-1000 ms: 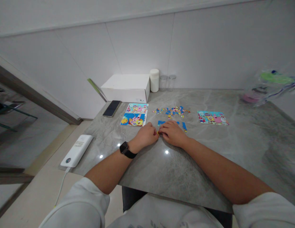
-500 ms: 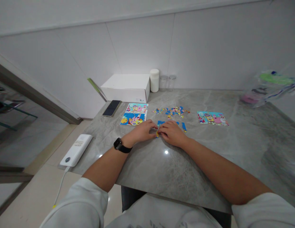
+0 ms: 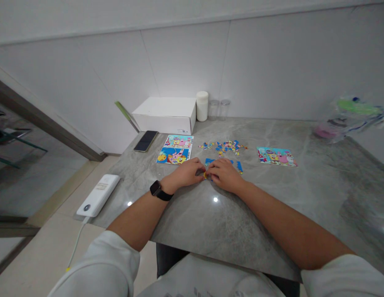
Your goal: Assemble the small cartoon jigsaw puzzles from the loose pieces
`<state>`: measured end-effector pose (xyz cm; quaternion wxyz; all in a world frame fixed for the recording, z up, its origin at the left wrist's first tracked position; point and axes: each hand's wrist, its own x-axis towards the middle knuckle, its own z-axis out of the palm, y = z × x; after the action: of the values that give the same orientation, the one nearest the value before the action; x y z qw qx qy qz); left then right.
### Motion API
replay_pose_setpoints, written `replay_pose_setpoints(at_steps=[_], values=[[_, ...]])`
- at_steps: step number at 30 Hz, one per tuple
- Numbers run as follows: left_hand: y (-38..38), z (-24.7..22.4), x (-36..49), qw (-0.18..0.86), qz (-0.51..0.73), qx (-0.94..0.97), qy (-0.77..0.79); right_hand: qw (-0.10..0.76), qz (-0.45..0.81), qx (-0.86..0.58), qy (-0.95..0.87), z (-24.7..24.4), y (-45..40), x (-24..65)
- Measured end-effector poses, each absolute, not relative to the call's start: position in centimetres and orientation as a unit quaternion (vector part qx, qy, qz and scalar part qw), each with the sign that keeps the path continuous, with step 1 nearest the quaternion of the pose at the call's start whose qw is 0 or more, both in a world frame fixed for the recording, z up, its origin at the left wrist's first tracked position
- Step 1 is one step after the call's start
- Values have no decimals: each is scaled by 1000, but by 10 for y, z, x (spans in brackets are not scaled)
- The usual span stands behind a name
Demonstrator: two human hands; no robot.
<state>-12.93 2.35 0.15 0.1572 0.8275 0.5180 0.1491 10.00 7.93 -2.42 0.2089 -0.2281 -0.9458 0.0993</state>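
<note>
My left hand (image 3: pixel 190 171), with a black watch at the wrist, has its fingers bent in at the left edge of a partly joined blue puzzle (image 3: pixel 239 166). Against the same edge, my right hand (image 3: pixel 223 175) curls over the puzzle and hides much of it. Both hands' fingertips meet around a small yellow puzzle piece (image 3: pixel 205 175). Just behind them lies a loose pile of small colourful pieces (image 3: pixel 229 146). A printed picture sheet (image 3: pixel 175 149) is left of the hands, and a cartoon picture card (image 3: pixel 277 156) lies to the right.
At the back stand a white box (image 3: pixel 164 115), a white bottle (image 3: pixel 202 106) and two clear jars (image 3: pixel 224 109). A phone (image 3: pixel 145 141) lies left. A white power bank (image 3: pixel 98 195) with a cable rests at the left edge. A plastic bag (image 3: pixel 343 119) sits back right.
The camera view has shifted slightly. Both hands stay at the puzzle's left edge, with only small finger movement.
</note>
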Motion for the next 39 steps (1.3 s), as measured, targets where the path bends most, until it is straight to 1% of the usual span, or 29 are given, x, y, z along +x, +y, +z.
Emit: replay_pose_setpoints(at_steps=[4, 10, 18, 27, 33, 39], values=[[25, -2, -130, 155, 155, 826, 518, 206, 100, -219, -948, -24, 79, 100], [25, 0, -130, 182, 163, 820, 517, 205, 103, -216, -949, -22, 77, 100], [31, -2, -134, 182, 209, 802, 529, 198, 100, -221, -950, -19, 76, 100], [36, -7, -131, 122, 309, 771, 544, 230, 83, -245, -938, -20, 78, 100], [39, -15, -126, 139, 314, 760, 552, 249, 79, -273, -926, -18, 77, 100], [38, -15, -124, 166, 320, 776, 517, 279, 91, -306, -906, -16, 76, 99]])
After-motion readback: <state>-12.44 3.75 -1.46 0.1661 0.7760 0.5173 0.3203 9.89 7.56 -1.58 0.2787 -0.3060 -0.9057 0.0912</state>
